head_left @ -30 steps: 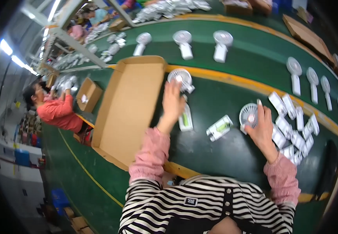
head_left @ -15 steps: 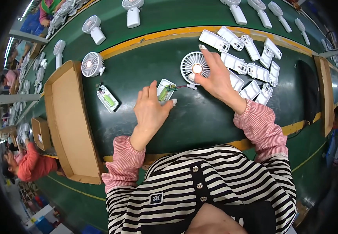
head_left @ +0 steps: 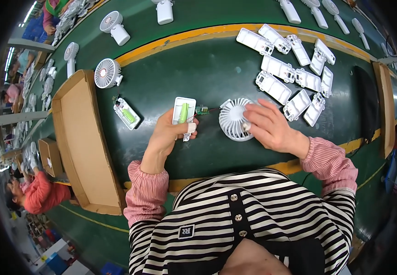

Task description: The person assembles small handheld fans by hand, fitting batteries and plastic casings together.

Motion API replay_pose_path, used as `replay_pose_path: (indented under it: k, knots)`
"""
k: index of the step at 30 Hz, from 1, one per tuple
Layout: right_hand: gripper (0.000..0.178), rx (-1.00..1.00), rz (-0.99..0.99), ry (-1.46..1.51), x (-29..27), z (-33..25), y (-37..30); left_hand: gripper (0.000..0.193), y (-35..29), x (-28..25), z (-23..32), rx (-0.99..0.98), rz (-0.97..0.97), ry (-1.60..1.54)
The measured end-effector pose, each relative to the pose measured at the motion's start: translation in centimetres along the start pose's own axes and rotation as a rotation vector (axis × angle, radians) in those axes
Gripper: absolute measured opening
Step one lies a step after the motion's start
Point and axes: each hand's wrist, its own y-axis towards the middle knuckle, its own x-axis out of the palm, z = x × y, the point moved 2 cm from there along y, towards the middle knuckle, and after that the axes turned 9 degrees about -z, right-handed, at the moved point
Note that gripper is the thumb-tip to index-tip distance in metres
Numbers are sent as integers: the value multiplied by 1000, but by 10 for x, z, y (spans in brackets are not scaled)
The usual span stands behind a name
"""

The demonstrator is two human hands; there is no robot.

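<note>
My left hand (head_left: 165,134) is closed on a white fan handle shell (head_left: 190,102), its thumb across the lower end. Inside the shell lies a green battery cell (head_left: 183,112). Just right of it a small green circuit board (head_left: 202,110) hangs on thin wires, which run on to a white fan head (head_left: 234,113). The fan head's plain ribbed side faces up. My right hand (head_left: 274,128) grips that head at its right side, thumb on the ribs and fingers curled over the rim.
Several white handle shells (head_left: 277,68) lie at the right. To the left are another fan head (head_left: 107,73), an open shell with a battery (head_left: 127,114) and a cardboard tray (head_left: 85,146). Assembled fans (head_left: 114,28) stand beyond the yellow edge strip (head_left: 171,37). Other people (head_left: 47,190) work at far left.
The fan head has come nearer and been turned over from its orange-ringed side, in my right hand. My left hand has taken hold of the handle shell, which now points away from me.
</note>
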Motion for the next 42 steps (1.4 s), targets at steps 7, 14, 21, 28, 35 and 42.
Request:
replay_pose_path:
  k: [7, 14, 21, 28, 35, 42]
  knots:
    - [49, 255, -207, 34, -13, -15, -11, 25, -3, 3, -8, -5, 106, -153]
    - [74, 645, -245, -16, 3, -36, 17, 27, -5, 0, -4, 159, 123, -235]
    - [81, 605, -187, 236, -4, -21, 25, 35, -26, -26, -12, 492, 461, -212]
    - [81, 365, -347, 198, -8, 3, 45, 61, -51, -13, 5, 660, 460, 1265]
    - [78, 422, -493, 252, -13, -5, 53, 42, -38, -8, 10, 376, 222, 1515]
    - [77, 592, -10, 687, -13, 20, 35, 28, -26, 0, 15, 128, 114, 1035]
